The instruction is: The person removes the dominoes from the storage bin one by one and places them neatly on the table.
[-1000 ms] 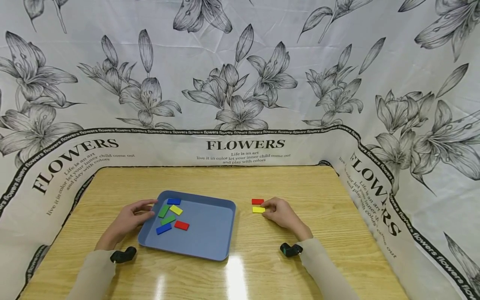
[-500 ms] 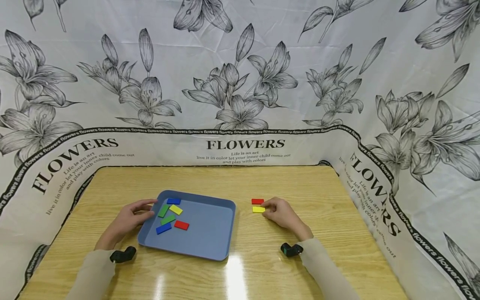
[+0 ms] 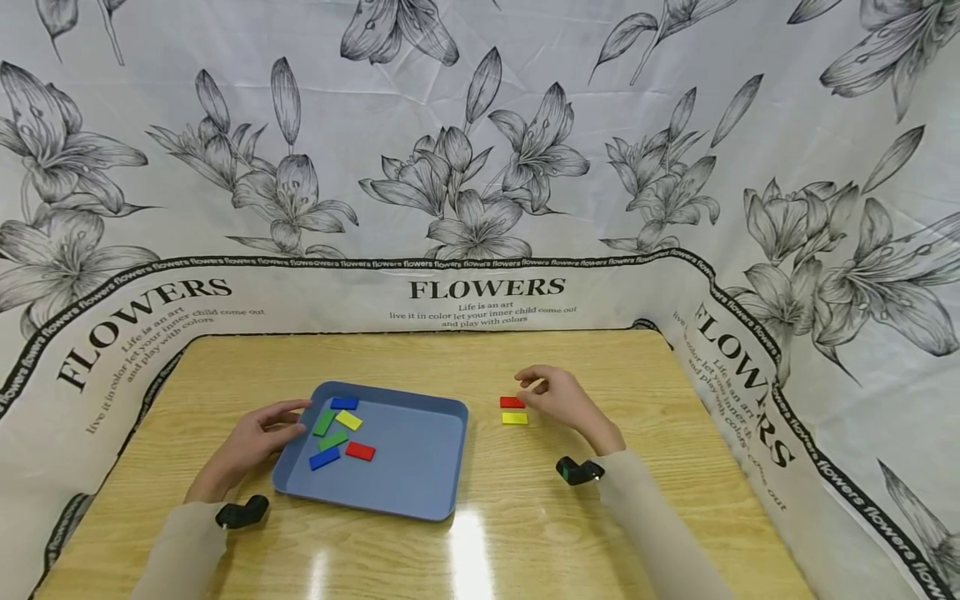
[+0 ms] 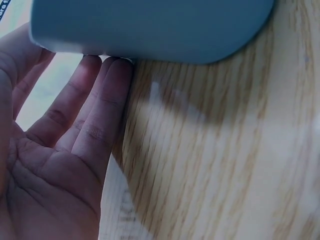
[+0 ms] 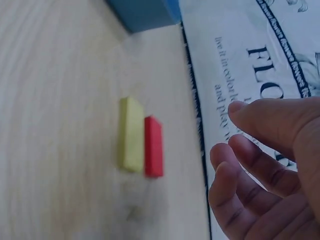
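The yellow block (image 3: 514, 418) seems placed at six o'clock from the red block (image 3: 511, 402); the empty, loosely curled right hand (image 3: 564, 403) likely needs another, relaxed left hand (image 3: 251, 438) touching the tray (image 3: 412, 471).

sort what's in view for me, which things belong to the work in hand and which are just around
Likely part of the work:
blue-grey tray, at the left hand's fingertips
six blocks in it
red block and yellow block outside it, near the right hand

Probably just around:
wooden table, as support
flower-printed cloth
black wrist cameras
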`<state>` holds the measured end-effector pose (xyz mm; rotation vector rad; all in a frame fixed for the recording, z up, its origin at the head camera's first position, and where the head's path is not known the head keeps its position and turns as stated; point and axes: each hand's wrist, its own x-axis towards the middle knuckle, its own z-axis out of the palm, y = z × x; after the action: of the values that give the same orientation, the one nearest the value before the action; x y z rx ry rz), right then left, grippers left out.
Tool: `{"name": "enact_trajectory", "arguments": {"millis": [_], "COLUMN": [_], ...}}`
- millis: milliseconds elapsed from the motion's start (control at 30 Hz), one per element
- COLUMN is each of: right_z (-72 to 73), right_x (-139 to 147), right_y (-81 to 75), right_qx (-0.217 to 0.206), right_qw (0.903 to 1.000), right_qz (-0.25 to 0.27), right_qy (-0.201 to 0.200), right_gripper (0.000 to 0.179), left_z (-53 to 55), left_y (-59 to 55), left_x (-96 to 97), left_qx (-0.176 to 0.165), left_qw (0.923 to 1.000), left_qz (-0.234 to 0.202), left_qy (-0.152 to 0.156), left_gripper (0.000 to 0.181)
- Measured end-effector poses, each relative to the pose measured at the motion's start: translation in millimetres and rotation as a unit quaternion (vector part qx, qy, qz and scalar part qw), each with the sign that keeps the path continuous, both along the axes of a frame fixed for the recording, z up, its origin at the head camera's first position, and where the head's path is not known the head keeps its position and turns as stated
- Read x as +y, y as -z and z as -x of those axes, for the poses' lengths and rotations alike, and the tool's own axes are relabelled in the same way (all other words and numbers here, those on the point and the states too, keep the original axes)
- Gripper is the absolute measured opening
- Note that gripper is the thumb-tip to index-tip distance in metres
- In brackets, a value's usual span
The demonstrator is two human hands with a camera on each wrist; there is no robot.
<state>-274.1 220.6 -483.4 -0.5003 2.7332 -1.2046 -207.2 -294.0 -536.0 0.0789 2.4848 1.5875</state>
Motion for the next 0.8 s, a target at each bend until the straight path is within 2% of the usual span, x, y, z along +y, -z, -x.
{"name": "enact_trajectory", "arguments": {"millis": [167,333,633,800], "right_z": [6.8,7.4,6.7,5.8], "right_x": [-28.1,-64.0,-128.9,-160.1], "right_y": [-12.5,-22.5,-17.3,-13.4], "right_qx": [0.038,0.043,0.059,0.054], "right_qw": [0.9987,0.9960,0.9896,0.9869], "right_qz": [0.021,0.055,0.075,0.065], "right_qy": [-0.028,-0.055,-0.108,-0.137], "right_gripper": [0.031,0.032,0.031,0.033], "left_z": [-0.9,0.2,4.4,3.1], "left_y": [0.5,-0.1,-0.5,-2.6], "left_x": [-1.8,-1.8,-1.6,-2.2], "left_qx": [0.003,-0.009,-0.014,-0.023], "left_qw": [1.0000,0.9998,0.9994,0.9991], "left_qz": [0.007,0.014,0.017,0.014], "left_qy": [0.004,0.015,0.028,0.032], "left_gripper": [0.054,0.054,0.056,0.057]}}
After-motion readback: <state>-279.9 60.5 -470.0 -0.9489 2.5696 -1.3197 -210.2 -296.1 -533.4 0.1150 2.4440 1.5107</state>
